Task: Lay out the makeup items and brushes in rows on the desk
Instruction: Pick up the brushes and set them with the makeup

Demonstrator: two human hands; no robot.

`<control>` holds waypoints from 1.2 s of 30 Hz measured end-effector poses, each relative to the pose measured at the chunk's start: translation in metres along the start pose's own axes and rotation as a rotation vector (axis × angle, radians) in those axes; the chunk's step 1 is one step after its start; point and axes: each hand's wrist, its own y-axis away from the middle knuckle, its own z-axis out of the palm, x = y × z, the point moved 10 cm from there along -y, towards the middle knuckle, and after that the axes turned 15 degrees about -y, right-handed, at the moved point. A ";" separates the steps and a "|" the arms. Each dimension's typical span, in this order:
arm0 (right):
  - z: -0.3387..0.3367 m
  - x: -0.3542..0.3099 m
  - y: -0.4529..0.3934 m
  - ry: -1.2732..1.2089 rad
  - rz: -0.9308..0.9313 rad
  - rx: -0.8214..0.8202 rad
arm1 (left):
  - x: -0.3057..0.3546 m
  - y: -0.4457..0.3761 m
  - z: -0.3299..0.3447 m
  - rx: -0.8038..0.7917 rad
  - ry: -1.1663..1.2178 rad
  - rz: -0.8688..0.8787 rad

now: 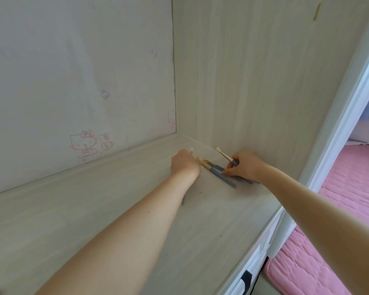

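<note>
Pale wood-grain panels (pixel 243 81) meet in a corner, daylit; faint pink cartoon stickers (pixel 85 143) mark the back wall (pixel 73 60). A pink quilted bed (pixel 347 201) lies beyond the white frame (pixel 337 133).

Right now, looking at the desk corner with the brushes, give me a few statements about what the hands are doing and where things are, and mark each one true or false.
1. The right hand pinches a brush with a pale tip. True.
2. The loose brushes lie at the desk's near left edge. False: they lie between the hands, by the far right corner of the desk.
3. The left hand has a pale brush tip showing above it. True.
4. The brush handles are red. False: they are blue-grey.
5. Pink cartoon drawings mark the back panel. True.
</note>
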 end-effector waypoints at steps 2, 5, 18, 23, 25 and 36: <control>0.003 0.000 0.001 0.023 0.015 -0.001 | -0.001 0.000 0.003 0.007 -0.023 -0.006; 0.001 0.001 0.002 0.030 0.046 0.036 | 0.004 0.004 0.010 0.003 -0.070 0.025; 0.001 -0.001 -0.001 0.160 0.098 0.028 | -0.008 0.001 0.008 -0.016 -0.238 0.025; 0.003 -0.003 -0.002 0.048 0.117 0.036 | -0.018 0.001 0.007 -0.109 -0.051 0.035; 0.009 -0.005 -0.002 0.045 0.111 0.004 | -0.023 0.003 0.006 -0.170 0.106 0.014; 0.025 -0.011 -0.004 0.147 0.091 0.101 | -0.057 0.021 -0.007 -0.295 0.488 -0.072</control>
